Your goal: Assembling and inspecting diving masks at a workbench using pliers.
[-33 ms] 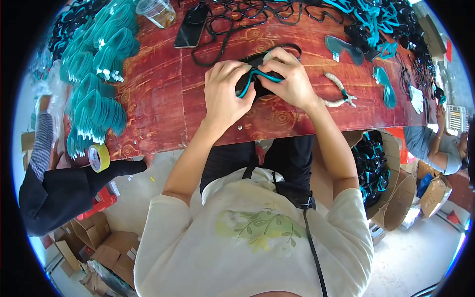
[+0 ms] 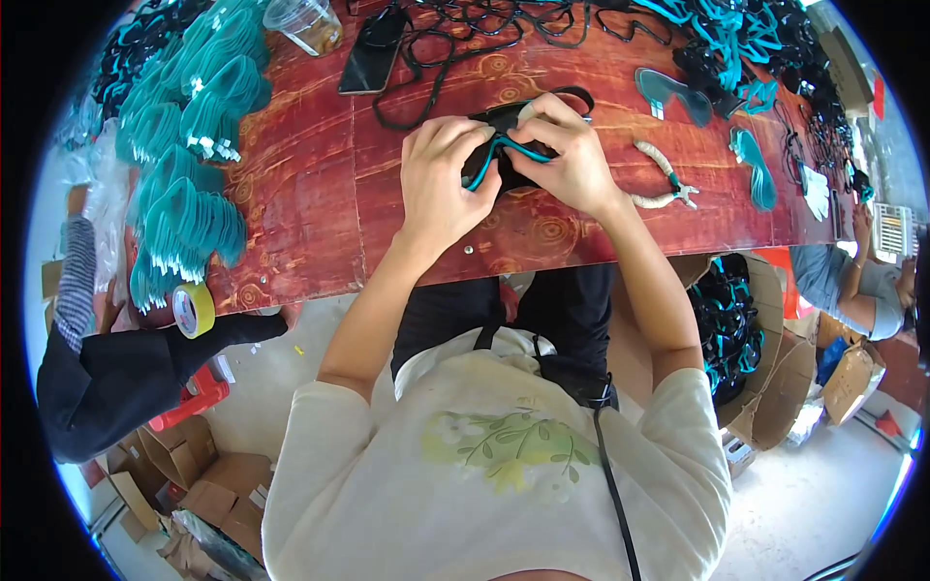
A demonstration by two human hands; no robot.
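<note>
In the head view, the left hand (image 2: 441,179) and right hand (image 2: 572,155) are both clamping a black goggle frame with a teal strip (image 2: 509,155) over the red table (image 2: 310,203). The frame is lying left to right between the fingers, equally near both. The hands are covering most of it. Pliers (image 2: 664,184) are lying just right.

Both forearms reach forward, converging. The left hand (image 2: 444,179) and right hand (image 2: 572,155) sit knuckle-up, fingers curled and pinching together.
</note>
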